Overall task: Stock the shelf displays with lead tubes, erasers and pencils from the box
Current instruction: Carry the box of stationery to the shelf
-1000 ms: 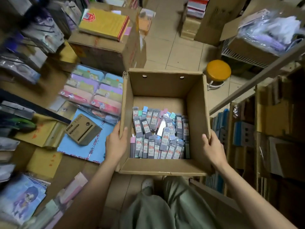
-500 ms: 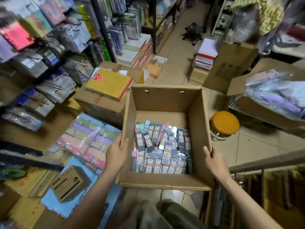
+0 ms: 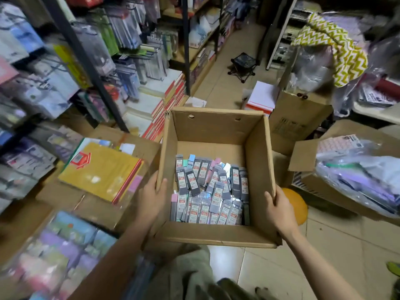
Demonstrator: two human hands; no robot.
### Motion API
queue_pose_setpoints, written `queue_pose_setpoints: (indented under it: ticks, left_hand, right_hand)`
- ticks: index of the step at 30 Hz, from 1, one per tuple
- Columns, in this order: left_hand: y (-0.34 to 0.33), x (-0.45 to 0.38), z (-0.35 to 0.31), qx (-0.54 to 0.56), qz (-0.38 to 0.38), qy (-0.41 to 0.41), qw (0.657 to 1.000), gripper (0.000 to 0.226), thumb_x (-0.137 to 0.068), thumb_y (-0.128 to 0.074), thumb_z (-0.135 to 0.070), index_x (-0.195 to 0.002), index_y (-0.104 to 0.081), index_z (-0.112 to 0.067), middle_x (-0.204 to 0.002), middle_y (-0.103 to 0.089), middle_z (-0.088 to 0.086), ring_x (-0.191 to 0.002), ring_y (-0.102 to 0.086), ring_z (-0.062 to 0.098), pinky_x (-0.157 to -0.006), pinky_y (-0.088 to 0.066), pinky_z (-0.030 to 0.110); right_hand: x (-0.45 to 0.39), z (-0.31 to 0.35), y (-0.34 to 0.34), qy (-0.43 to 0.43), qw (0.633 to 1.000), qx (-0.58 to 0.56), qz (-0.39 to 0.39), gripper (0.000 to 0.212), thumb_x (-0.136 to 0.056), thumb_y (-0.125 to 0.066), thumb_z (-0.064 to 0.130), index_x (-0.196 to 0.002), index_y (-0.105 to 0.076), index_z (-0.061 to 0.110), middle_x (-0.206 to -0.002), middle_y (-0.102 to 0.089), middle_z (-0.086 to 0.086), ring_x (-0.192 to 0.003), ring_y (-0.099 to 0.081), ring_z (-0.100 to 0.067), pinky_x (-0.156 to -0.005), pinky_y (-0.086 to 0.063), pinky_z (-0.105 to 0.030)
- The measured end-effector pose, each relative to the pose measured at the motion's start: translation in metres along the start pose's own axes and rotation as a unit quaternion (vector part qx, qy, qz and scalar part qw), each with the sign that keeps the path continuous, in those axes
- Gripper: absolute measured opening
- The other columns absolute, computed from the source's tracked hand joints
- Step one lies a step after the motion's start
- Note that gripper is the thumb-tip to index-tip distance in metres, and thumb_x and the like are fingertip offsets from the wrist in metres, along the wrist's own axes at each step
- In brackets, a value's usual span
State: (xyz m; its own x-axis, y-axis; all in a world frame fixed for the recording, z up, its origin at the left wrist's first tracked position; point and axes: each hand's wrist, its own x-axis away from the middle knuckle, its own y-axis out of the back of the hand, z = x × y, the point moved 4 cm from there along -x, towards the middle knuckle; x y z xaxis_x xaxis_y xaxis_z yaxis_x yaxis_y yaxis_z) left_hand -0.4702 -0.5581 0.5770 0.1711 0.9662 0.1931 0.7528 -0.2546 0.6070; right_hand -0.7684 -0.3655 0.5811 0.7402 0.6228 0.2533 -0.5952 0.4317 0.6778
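Head view, looking down an aisle: open cardboard box (image 3: pixel 213 135) held above the tiled floor (image 3: pixel 337 245), its bottom covered with packaged lead tubes (image 3: pixel 211 191) lying in loose overlapping rows; left hand (image 3: pixel 151 197) clamped on the box's left wall, thumb inside the rim; right hand (image 3: pixel 281 210) clamped on the right wall likewise; hands set apart by the box's width; yellow book (image 3: pixel 99 169) on a carton at left; blurred shelf displays (image 3: pixel 91 57) beyond; orange stool (image 3: pixel 297 204) just beside the right hand.
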Motion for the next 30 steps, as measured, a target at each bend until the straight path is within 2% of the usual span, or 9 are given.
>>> queue_pose_setpoints:
  ticks: [2, 5, 7, 10, 13, 15, 18, 23, 30]
  left_hand:
    - [-0.014, -0.044, -0.027, -0.024, 0.0, -0.004, 1.0, 0.038, -0.098, -0.051, -0.036, -0.132, -0.056, -0.02, -0.072, -0.064, 0.0, -0.065, -0.06, 0.017, -0.06, -0.041, 0.025]
    - [-0.036, -0.103, -0.068, -0.053, 0.0, -0.005, 0.999, 0.044, -0.098, -0.049, -0.042, -0.137, -0.052, -0.021, -0.101, -0.07, 0.009, -0.095, -0.065, 0.031, -0.077, -0.044, 0.032]
    - [-0.053, -0.136, -0.094, -0.047, -0.002, -0.007, 0.999, 0.045, -0.099, -0.049, -0.04, -0.137, -0.051, -0.016, -0.111, -0.068, 0.012, -0.107, -0.062, 0.034, -0.084, -0.044, 0.035]
    - [-0.082, -0.184, -0.137, -0.024, -0.004, -0.009, 1.0, 0.04, -0.1, -0.049, -0.034, -0.132, -0.054, -0.01, -0.105, -0.066, 0.011, -0.105, -0.061, 0.031, -0.086, -0.046, 0.038]
    - [-0.109, -0.231, -0.177, -0.048, -0.04, -0.023, 0.998, 0.034, -0.099, -0.052, -0.024, -0.121, -0.06, 0.001, -0.105, -0.064, 0.021, -0.101, -0.058, 0.035, -0.083, -0.041, 0.036]
    - [-0.123, -0.26, -0.202, -0.057, -0.043, -0.009, 0.997, 0.034, -0.099, -0.051, -0.026, -0.121, -0.06, -0.001, -0.108, -0.065, 0.022, -0.101, -0.058, 0.038, -0.082, -0.04, 0.034]
    - [-0.138, -0.303, -0.236, -0.064, -0.048, 0.011, 0.997, 0.037, -0.1, -0.049, -0.029, -0.129, -0.055, -0.007, -0.117, -0.063, 0.019, -0.109, -0.057, 0.038, -0.09, -0.042, 0.039]
    - [-0.158, -0.393, -0.273, -0.042, -0.016, 0.022, 0.999, 0.03, -0.099, -0.049, -0.018, -0.122, -0.057, 0.0, -0.107, -0.065, 0.022, -0.101, -0.06, 0.039, -0.076, -0.037, 0.03]
    - [-0.185, -0.545, -0.313, -0.035, -0.002, 0.032, 0.999, 0.032, -0.099, -0.05, -0.019, -0.124, -0.056, 0.0, -0.109, -0.065, 0.022, -0.102, -0.06, 0.041, -0.077, -0.039, 0.033]
  right_hand:
    - [-0.042, 0.015, 0.007, -0.003, 1.0, -0.005, -0.008, 0.032, -0.101, -0.048, 0.021, -0.132, -0.052, 0.015, -0.119, -0.065, -0.009, -0.109, -0.06, -0.035, -0.087, -0.044, -0.034]
    - [-0.105, 0.033, 0.018, -0.005, 1.0, -0.01, -0.014, 0.033, -0.101, -0.048, 0.021, -0.132, -0.052, 0.013, -0.12, -0.065, -0.009, -0.11, -0.061, -0.032, -0.086, -0.044, -0.03]
    - [-0.149, 0.041, 0.025, -0.004, 1.0, -0.016, -0.018, 0.032, -0.101, -0.048, 0.021, -0.132, -0.052, 0.011, -0.119, -0.065, -0.01, -0.11, -0.061, -0.031, -0.086, -0.043, -0.029]
    - [-0.223, 0.056, 0.033, 0.006, 1.0, -0.017, -0.01, 0.033, -0.101, -0.047, 0.023, -0.132, -0.052, 0.011, -0.118, -0.066, -0.012, -0.11, -0.061, -0.036, -0.087, -0.046, -0.035]
    - [-0.295, 0.071, 0.044, 0.012, 1.0, -0.002, 0.007, 0.036, -0.102, -0.045, 0.025, -0.135, -0.05, 0.012, -0.12, -0.065, -0.015, -0.111, -0.059, -0.041, -0.091, -0.046, -0.042]
    - [-0.34, 0.085, 0.053, 0.017, 1.0, -0.002, 0.014, 0.035, -0.102, -0.045, 0.023, -0.135, -0.049, 0.011, -0.12, -0.065, -0.016, -0.11, -0.06, -0.042, -0.09, -0.046, -0.041]
    - [-0.407, 0.111, 0.066, 0.031, 0.999, 0.01, 0.03, 0.031, -0.102, -0.046, 0.022, -0.129, -0.051, 0.009, -0.119, -0.065, -0.017, -0.11, -0.06, -0.043, -0.087, -0.045, -0.039]
    - [-0.509, 0.151, 0.068, 0.023, 0.999, 0.025, 0.041, 0.032, -0.101, -0.046, 0.021, -0.13, -0.053, 0.008, -0.12, -0.065, -0.018, -0.111, -0.06, -0.041, -0.092, -0.046, -0.042]
    - [-0.644, 0.205, 0.034, 0.006, 1.0, 0.013, 0.028, 0.035, -0.101, -0.048, 0.019, -0.134, -0.05, 0.008, -0.123, -0.064, -0.019, -0.112, -0.059, -0.04, -0.091, -0.045, -0.039]
